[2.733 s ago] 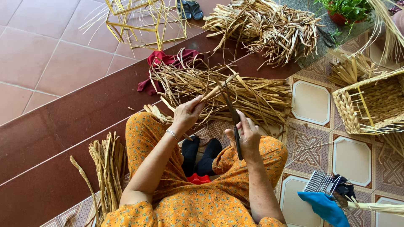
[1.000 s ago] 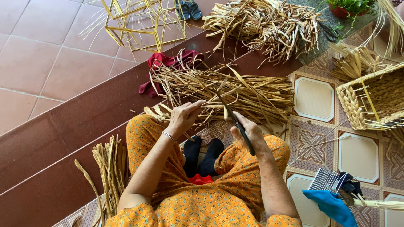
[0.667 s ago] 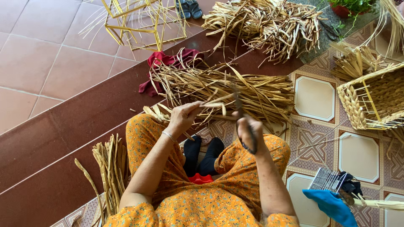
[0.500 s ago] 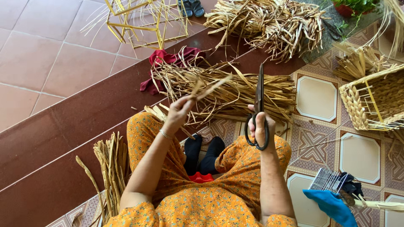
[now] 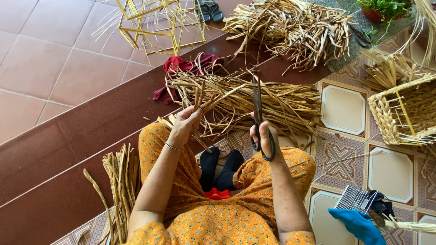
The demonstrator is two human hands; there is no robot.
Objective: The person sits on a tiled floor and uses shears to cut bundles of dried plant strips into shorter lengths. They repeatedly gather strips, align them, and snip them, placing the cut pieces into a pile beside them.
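Sitting cross-legged on the patterned tile floor (image 5: 349,106), you've got both hands up in front of your knees. Your left hand (image 5: 185,124) is closed around a few dried straw strips (image 5: 213,97), pinching them near their lower ends so the free ends fan up and to the right, toward the blades. Your right hand (image 5: 263,136) is closed through the loops of the black scissors (image 5: 257,106), fingers in the handles, blades pointing up and away from you. Blades look together or nearly so; can't tell exactly. Blade tips sit just beside the strip ends, apart from them as far as I can see.

The strips are held over the big straw bundle (image 5: 263,102) lying across the floor in front of you, likely so offcuts drop onto it.

A second straw heap (image 5: 290,25) sits farther out, near the potted plant (image 5: 383,9). A smaller sheaf (image 5: 120,181) stands by your left knee, close to reach. A red cloth (image 5: 181,68) lies by the bundle's left end.

Containers: the woven basket (image 5: 399,113) at right is part-finished, with only its own weave visible inside. The yellow frame (image 5: 154,20) at top is a bare skeleton, nothing in it.
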